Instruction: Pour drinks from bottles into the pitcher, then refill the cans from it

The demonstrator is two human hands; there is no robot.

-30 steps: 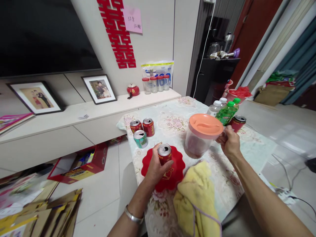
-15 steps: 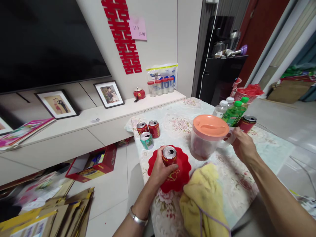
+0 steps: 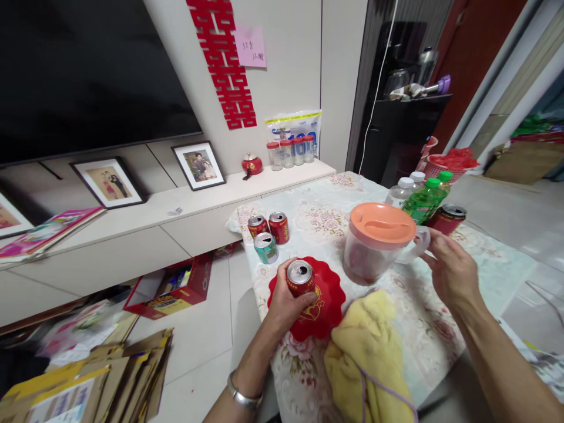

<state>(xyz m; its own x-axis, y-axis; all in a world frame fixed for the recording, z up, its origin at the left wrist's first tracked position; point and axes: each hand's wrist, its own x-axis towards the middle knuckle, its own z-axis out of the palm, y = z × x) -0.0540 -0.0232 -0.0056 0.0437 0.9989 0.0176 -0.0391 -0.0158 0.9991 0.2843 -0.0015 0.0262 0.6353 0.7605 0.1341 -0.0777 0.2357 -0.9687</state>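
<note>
My left hand [image 3: 286, 299] is wrapped round an opened red drink can [image 3: 301, 278], holding it over a red scalloped plate [image 3: 328, 294]. To the right stands a clear pitcher [image 3: 368, 255] with an orange lid [image 3: 383, 221] and some dark liquid low inside. My right hand [image 3: 453, 267] is just right of the pitcher's handle [image 3: 416, 247], fingers bent but apart and holding nothing; whether a fingertip touches the handle I cannot tell. Beyond that hand is another dark red can [image 3: 447, 218]. A yellow cloth [image 3: 368, 352] lies in front of the pitcher.
Two red cans [image 3: 279, 228] and a green can [image 3: 266, 248] stand at the table's left edge. Several bottles [image 3: 425, 200] are behind the pitcher. A flowered cloth [image 3: 326, 217] covers the table. Flattened cardboard [image 3: 132, 376] and a red box [image 3: 176, 288] lie on the floor.
My right hand has let go of the pitcher's handle and moved slightly right of it. My left hand still holds the can over the plate. The view has shifted slightly.
</note>
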